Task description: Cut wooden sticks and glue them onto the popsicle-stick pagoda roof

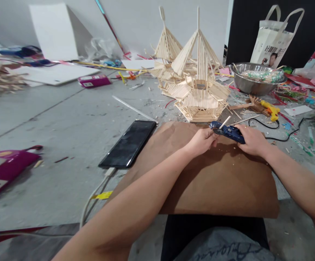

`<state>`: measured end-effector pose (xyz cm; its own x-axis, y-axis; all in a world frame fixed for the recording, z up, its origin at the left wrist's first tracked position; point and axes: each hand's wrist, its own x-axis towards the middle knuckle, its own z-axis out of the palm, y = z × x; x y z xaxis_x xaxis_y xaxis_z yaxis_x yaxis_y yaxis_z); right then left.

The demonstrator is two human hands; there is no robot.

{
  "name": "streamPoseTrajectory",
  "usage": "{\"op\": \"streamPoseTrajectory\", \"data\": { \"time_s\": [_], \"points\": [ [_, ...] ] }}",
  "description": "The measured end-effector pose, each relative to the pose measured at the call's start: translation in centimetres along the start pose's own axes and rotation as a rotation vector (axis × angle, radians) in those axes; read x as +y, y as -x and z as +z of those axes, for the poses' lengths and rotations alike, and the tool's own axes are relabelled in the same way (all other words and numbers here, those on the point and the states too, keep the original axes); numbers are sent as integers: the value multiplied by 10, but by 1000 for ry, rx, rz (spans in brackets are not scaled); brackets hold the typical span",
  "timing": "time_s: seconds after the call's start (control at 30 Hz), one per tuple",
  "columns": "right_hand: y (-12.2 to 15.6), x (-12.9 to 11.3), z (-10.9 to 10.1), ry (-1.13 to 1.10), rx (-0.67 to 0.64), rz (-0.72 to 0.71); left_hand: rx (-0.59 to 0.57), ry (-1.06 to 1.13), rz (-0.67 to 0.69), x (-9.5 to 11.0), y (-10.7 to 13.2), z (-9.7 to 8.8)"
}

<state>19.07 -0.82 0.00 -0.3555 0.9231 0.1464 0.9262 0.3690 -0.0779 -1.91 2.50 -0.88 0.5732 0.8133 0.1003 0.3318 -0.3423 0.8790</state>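
Stick [225, 122], one piece, slants across one blue tool [232, 134], over the cardboard [214, 190] near its far edge. Left hand [204, 140] has fingers pressed together, apparently pinching the stick's lower end; right hand [251, 140] has fingers curled around the tool. Probably the stick is being trimmed; next move calls for a steady hold. Beyond the cardboard's far edge are two pointed roofs [198, 54], one glue gun [272, 110], one bowl [252, 86].

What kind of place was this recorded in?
Probably a craft workspace: stick-built models with pointed roofs stand on a littered grey work surface, a yellow glue gun lies to their right, and a metal bowl sits behind it.
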Motion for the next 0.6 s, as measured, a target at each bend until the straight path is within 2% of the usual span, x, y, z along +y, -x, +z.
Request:
{"op": "streamPoseTrajectory", "data": {
  "time_s": [0.6],
  "points": [
    [0,1,0,-2,7,-17,-34,64,-29,3,0,-3]
  ]
}}
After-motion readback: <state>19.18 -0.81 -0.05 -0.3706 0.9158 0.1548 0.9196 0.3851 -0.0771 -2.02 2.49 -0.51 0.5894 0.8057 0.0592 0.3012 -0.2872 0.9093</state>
